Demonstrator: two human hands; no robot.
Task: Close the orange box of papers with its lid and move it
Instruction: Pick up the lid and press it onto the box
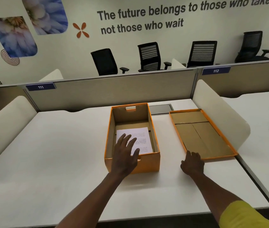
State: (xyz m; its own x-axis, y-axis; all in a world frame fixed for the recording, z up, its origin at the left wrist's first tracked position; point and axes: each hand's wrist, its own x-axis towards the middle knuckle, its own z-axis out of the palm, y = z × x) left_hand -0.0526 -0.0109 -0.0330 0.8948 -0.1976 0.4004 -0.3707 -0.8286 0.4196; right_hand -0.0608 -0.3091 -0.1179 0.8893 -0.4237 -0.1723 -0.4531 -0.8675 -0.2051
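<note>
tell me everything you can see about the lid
The lid is a shallow cardboard tray, orange on its rim, plain brown with visible flap seams inside. It lies upside down, inner side up, on the white desk right of the orange box, apart from it. The right hand is at its near corner, seemingly touching the rim.

The orange box (148,162) stands open and upright near the middle of the white surface (48,153), long side running near to far, brown cardboard inside, a handle slot in its far wall. White printed papers (142,137) lie flat on its bottom, toward the near end. The lid (203,134) lies upside down just to its right, apart from it, brown inside facing up, orange rim around.
</note>
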